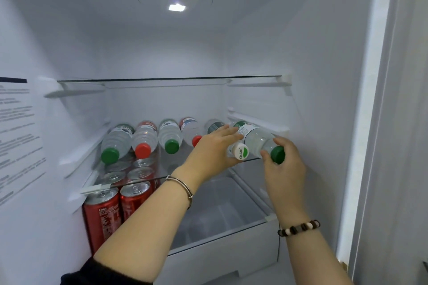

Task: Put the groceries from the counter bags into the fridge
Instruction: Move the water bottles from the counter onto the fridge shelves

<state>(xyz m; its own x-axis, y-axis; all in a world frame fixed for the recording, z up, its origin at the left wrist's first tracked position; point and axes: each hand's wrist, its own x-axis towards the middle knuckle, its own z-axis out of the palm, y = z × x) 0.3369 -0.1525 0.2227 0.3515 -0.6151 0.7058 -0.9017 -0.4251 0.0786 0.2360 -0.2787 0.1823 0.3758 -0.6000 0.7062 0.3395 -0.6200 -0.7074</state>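
Several water bottles lie on their sides in a row on the middle glass shelf [171, 166] of the open fridge, caps toward me, green [110, 155] and red [143, 150]. My left hand [212, 152] holds a white-capped bottle [240, 151] near the shelf's right end. My right hand [286, 159] grips the green-capped bottle [257, 137] at its cap end, hard against the fridge's right wall. The two held bottles lie side by side.
Red cola cans [102, 210] stand in rows on the shelf below at the left. The top glass shelf [169, 79] is bare. A white drawer [222, 259] sits under the lower shelf. A printed label [18, 136] covers the left wall.
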